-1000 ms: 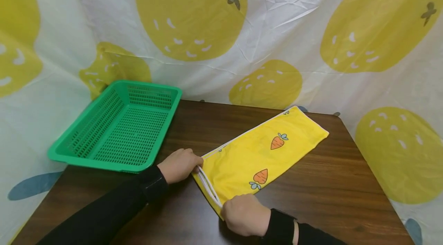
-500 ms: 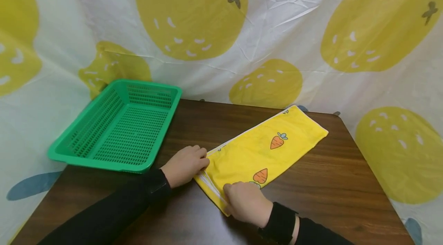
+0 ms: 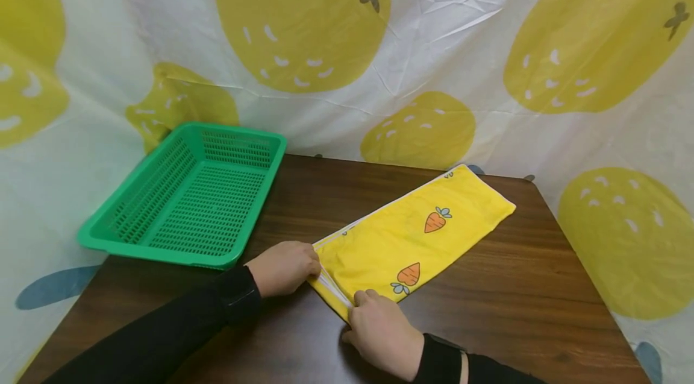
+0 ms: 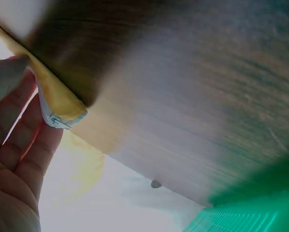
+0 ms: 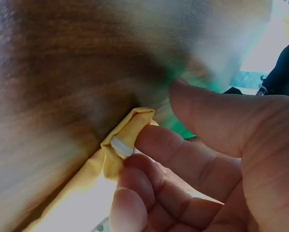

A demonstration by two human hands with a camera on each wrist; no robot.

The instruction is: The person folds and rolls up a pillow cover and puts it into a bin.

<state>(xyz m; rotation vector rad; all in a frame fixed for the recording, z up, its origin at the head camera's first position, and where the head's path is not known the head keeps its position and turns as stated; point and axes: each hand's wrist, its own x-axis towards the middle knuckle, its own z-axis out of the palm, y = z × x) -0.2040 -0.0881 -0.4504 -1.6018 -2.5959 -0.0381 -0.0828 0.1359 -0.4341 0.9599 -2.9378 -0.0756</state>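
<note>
Left of the long, flat, yellow cloth with orange carrot prints point(image 3: 374, 245) stood a rectangular green plastic basket with slotted walls point(image 3: 200, 209), apart from it. Next came the left hand point(image 3: 284, 268), in a black sleeve point(image 3: 179, 324), at the left corner of the cloth's near end; its thumb and fingers pinched that corner, by a small metal-looking zip pull point(image 4: 59, 122). The white strip point(image 3: 335, 289) ran along the cloth's near end between the two hands. At the right corner of that end was the right hand point(image 3: 382, 330): its bent fingers touched the folded edge, while its thumb stood off the fabric, so the grip there was loose. The cloth stretched away from both hands towards the far right, lying on a dark brown wood-grain table point(image 3: 520, 287). Beyond it hung a white backdrop with large yellow fruit prints point(image 3: 455, 52).
</note>
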